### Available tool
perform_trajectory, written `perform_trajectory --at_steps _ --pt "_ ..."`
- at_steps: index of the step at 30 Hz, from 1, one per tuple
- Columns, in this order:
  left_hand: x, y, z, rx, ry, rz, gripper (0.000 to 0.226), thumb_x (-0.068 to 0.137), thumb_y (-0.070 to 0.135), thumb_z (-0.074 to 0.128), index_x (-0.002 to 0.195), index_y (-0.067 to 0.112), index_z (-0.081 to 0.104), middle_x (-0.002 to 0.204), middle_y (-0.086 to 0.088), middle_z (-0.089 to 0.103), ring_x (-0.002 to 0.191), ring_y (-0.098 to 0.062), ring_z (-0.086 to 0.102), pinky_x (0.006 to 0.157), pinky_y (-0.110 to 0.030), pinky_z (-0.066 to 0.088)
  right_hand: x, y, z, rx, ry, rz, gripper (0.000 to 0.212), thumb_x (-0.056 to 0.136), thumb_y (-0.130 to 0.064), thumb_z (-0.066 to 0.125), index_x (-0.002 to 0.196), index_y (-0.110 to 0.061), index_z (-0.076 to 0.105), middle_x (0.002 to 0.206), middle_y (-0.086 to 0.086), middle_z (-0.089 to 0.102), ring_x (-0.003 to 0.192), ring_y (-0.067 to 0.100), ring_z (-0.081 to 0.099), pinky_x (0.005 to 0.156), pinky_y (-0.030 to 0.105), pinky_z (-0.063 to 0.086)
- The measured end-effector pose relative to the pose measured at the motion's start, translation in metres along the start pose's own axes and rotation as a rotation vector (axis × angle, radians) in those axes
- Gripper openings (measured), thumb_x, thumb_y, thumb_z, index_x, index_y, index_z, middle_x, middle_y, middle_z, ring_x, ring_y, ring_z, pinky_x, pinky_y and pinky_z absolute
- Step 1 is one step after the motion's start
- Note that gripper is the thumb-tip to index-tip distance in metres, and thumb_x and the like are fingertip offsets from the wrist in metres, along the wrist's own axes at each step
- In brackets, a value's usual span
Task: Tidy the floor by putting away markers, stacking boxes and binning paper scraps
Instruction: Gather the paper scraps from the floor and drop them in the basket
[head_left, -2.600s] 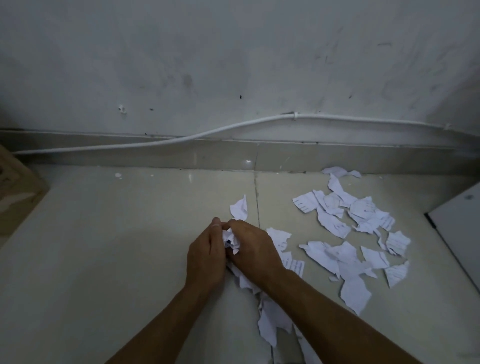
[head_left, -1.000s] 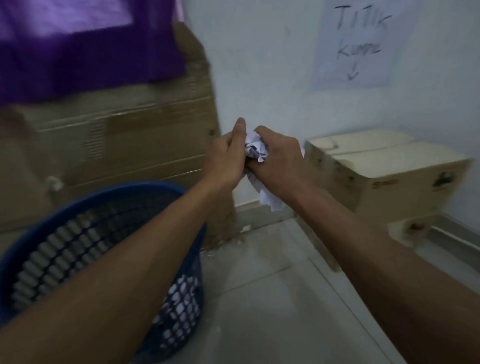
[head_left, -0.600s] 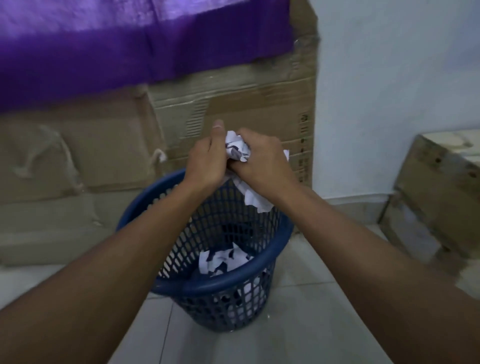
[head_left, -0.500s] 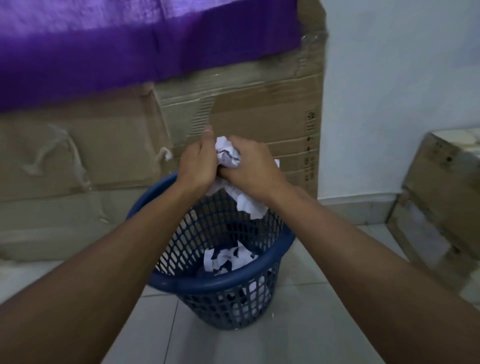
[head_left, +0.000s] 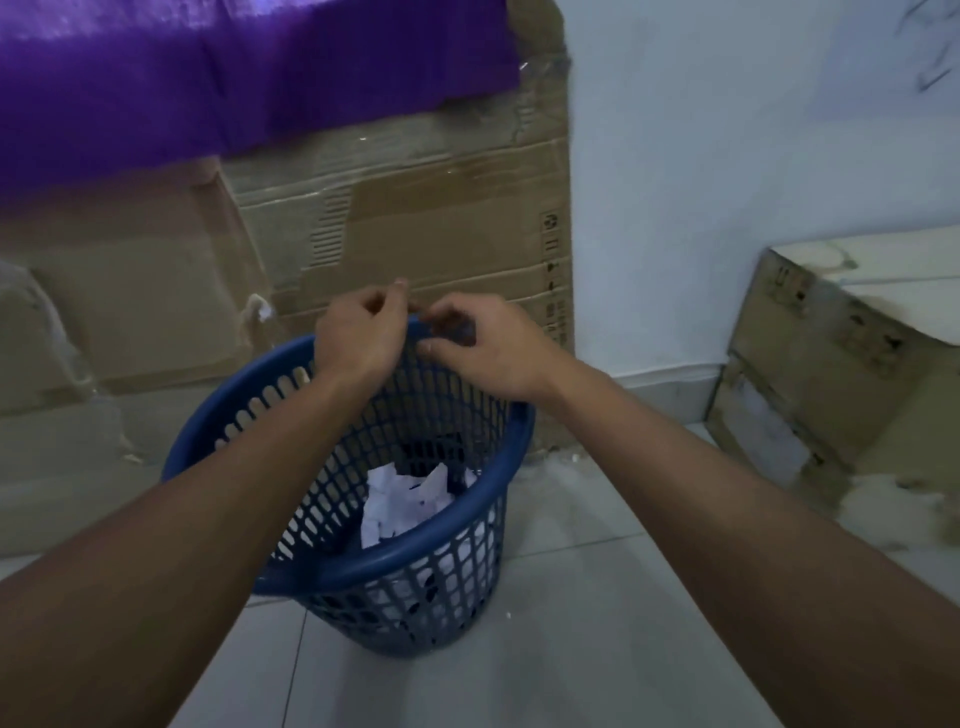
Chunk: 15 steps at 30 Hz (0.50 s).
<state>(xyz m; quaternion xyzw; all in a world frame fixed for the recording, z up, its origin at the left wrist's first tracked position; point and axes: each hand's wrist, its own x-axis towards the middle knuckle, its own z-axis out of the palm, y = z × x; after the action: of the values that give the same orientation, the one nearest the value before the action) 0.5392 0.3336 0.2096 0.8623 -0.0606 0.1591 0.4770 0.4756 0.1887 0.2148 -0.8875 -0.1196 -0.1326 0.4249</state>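
Observation:
A blue plastic mesh basket (head_left: 415, 540) stands on the tiled floor in front of me. White torn paper scraps (head_left: 405, 501) lie heaped at its bottom. My left hand (head_left: 363, 338) and my right hand (head_left: 483, 348) hover side by side above the basket's far rim. Both hold nothing, with fingers loosely curled and apart, fingertips nearly touching each other.
A large flattened cardboard sheet (head_left: 405, 228) leans on the wall behind the basket, with purple cloth (head_left: 208, 78) draped over its top. A cardboard box (head_left: 831, 374) sits at the right against the white wall. Pale floor tiles (head_left: 571, 649) spread around the basket.
Both hands held a crumpled wad of paper scraps and carried it from the floor pile to above the basket. The hands have let go, and the scraps now lie inside the basket.

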Motion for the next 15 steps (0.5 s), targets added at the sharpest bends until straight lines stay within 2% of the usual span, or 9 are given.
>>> perform_trajectory --at_steps 2,4,6,9,11,15 --pt "-0.003 0.004 0.01 -0.02 -0.019 0.036 0.036 0.096 0.041 0.047 0.069 0.028 0.067 0.061 0.01 0.06 0.057 -0.008 0.053 0.054 -0.027 0.04 -0.004 0.007 -0.009 0.039 0.105 0.014 0.015 0.095 -0.019 0.063 0.105 -0.014 0.072 0.094 -0.005 0.072 0.082 0.008 0.066 0.074 0.023 0.053" --pt "-0.009 0.009 0.021 -0.032 -0.027 0.078 0.037 0.096 0.033 0.046 0.064 0.02 0.059 0.053 0.006 0.051 0.048 -0.008 0.044 0.05 -0.028 0.034 -0.009 0.014 -0.017 0.145 0.176 0.077 0.013 0.098 -0.017 0.059 0.099 -0.012 0.071 0.079 -0.004 0.071 0.058 0.01 0.066 0.051 0.023 0.052" --pt "-0.016 0.015 0.031 -0.047 -0.028 0.128 0.037 0.095 0.03 0.044 0.061 0.015 0.05 0.049 0.007 0.041 0.041 -0.005 0.034 0.045 -0.025 0.029 -0.017 0.021 -0.024 0.23 0.246 0.145 0.013 0.099 -0.019 0.057 0.098 -0.013 0.069 0.075 0.0 0.072 0.044 0.013 0.063 0.037 0.02 0.044" --pt "-0.027 0.029 0.046 -0.074 -0.05 0.193 0.037 0.092 0.03 0.043 0.058 0.016 0.045 0.047 0.008 0.04 0.04 -0.004 0.035 0.04 -0.019 0.028 -0.027 0.033 -0.036 0.23 0.385 0.16 0.013 0.097 -0.022 0.059 0.093 -0.016 0.07 0.066 -0.002 0.071 0.034 0.007 0.054 0.032 0.016 0.037" --pt "-0.039 0.048 0.068 -0.109 -0.135 0.254 0.037 0.09 0.032 0.044 0.056 0.016 0.045 0.05 0.006 0.043 0.044 -0.004 0.036 0.045 -0.025 0.032 -0.043 0.046 -0.055 0.131 0.5 0.159 0.016 0.096 -0.027 0.061 0.088 -0.019 0.071 0.057 -0.006 0.068 0.036 0.002 0.052 0.037 0.018 0.04" --pt "-0.055 0.066 0.088 -0.137 -0.242 0.346 0.037 0.089 0.033 0.048 0.054 0.021 0.051 0.051 0.016 0.056 0.047 0.0 0.045 0.05 -0.027 0.034 -0.063 0.061 -0.072 0.057 0.562 0.189 0.018 0.094 -0.03 0.062 0.082 -0.021 0.072 0.049 -0.013 0.062 0.045 0.002 0.056 0.048 0.014 0.041"
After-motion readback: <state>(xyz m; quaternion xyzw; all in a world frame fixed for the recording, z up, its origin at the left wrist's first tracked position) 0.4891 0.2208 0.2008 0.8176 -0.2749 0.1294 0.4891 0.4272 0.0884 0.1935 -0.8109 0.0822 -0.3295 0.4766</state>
